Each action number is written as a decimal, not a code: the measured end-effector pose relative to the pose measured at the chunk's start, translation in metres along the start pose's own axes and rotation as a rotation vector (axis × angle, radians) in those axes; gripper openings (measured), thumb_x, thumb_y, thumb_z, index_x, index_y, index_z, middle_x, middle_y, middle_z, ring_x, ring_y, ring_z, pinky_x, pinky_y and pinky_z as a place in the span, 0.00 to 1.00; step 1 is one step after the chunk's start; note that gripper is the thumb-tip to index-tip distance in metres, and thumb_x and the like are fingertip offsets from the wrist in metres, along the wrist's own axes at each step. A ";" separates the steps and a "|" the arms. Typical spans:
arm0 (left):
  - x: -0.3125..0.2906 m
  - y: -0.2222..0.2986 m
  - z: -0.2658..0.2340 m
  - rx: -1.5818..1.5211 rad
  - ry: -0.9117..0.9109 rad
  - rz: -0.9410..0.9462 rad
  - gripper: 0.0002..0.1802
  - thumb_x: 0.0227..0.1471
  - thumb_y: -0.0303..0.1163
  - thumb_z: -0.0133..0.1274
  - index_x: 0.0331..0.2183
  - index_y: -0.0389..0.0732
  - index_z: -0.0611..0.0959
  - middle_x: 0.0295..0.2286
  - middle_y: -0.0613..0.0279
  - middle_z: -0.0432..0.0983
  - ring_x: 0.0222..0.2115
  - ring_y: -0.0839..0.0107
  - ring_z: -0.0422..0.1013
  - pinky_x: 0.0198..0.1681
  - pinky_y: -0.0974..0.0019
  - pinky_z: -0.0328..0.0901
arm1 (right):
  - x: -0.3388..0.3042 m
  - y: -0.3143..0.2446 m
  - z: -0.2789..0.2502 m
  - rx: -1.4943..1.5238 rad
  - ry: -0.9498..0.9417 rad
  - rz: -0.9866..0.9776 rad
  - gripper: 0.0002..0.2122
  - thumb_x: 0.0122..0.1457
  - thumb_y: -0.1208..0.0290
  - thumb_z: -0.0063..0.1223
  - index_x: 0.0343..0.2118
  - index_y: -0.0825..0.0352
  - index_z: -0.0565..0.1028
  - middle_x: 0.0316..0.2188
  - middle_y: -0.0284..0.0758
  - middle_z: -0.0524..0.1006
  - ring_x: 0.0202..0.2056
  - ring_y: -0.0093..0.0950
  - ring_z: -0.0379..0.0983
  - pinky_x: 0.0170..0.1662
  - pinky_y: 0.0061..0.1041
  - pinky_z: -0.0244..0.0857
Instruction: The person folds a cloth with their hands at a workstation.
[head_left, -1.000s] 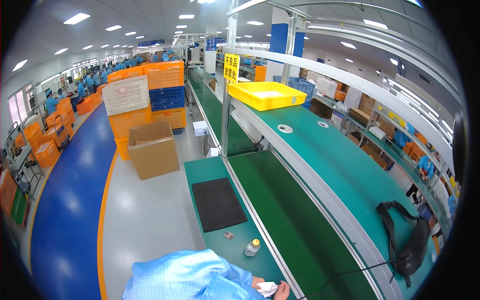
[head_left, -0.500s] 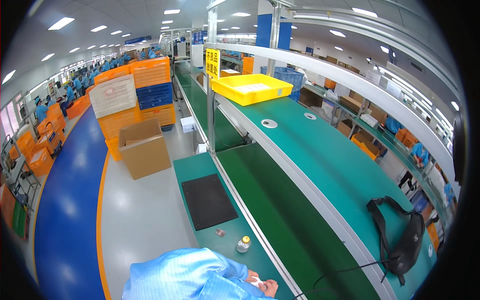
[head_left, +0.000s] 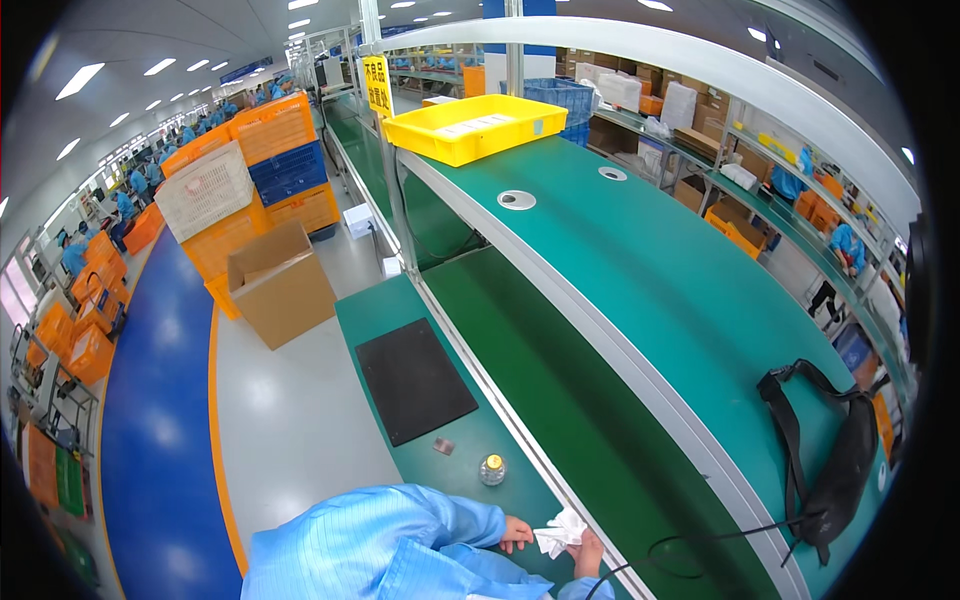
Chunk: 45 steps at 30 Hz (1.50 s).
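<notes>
A crumpled white wipe, tissue or thin cloth, is in my right hand, whose fingers pinch its lower right side. Close by on the left, my left hand is at the wipe's left edge, fingers loosely apart and pointing down; whether they touch it is hard to see. Just beyond my hands, a small clear glass bottle with a yellow cap stands upright on the green work surface. A small flat brownish piece lies left of the bottle.
A black mat covers part of the work surface. Right of it runs a dark green conveyor belt behind a metal rail. The raised green shelf carries a yellow tray and a black strapped bag with a cable. A cardboard box stands on the floor.
The white wipe has spread out and shows more. My hands have moved apart, the right one going rightward and slightly up. The view has shifted, with the table things appearing higher.
</notes>
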<state>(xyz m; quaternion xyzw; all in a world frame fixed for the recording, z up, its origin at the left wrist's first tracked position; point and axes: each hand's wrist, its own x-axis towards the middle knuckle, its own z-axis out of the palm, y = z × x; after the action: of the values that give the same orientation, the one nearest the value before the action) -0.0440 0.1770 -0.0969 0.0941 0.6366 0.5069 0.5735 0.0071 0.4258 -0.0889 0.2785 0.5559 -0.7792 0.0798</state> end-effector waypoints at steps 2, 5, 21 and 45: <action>0.000 0.002 0.005 0.036 0.024 0.033 0.18 0.60 0.40 0.41 0.47 0.44 0.74 0.34 0.61 0.76 0.22 0.71 0.76 0.21 0.68 0.70 | 0.000 0.000 -0.009 -0.068 -0.043 0.021 0.14 0.63 0.62 0.45 0.41 0.69 0.72 0.33 0.38 0.78 0.28 0.28 0.77 0.29 0.27 0.75; -0.005 0.005 0.008 0.048 0.055 0.036 0.17 0.60 0.40 0.40 0.46 0.45 0.74 0.33 0.62 0.76 0.21 0.72 0.75 0.20 0.69 0.70 | -0.003 0.002 -0.001 -0.109 -0.002 -0.024 0.14 0.63 0.63 0.45 0.40 0.70 0.72 0.31 0.38 0.77 0.25 0.28 0.76 0.24 0.24 0.74; -0.034 -0.043 0.024 1.217 0.017 1.165 0.31 0.47 0.30 0.49 0.55 0.49 0.68 0.60 0.60 0.54 0.59 0.62 0.55 0.61 0.51 0.46 | -0.028 0.011 0.043 -0.967 0.327 -0.715 0.06 0.54 0.70 0.51 0.23 0.66 0.72 0.21 0.39 0.72 0.22 0.39 0.69 0.26 0.36 0.64; -0.037 -0.018 0.047 1.370 0.036 0.993 0.25 0.44 0.30 0.52 0.48 0.49 0.75 0.52 0.58 0.66 0.54 0.60 0.61 0.58 0.48 0.53 | -0.039 0.015 0.020 -0.854 0.341 -0.890 0.12 0.55 0.59 0.54 0.29 0.64 0.71 0.26 0.39 0.72 0.25 0.41 0.72 0.26 0.37 0.64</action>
<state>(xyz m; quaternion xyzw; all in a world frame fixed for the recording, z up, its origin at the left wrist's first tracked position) 0.0155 0.1677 -0.0790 0.6815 0.6971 0.2037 0.0903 0.0392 0.3945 -0.0759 0.0847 0.8847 -0.3923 -0.2369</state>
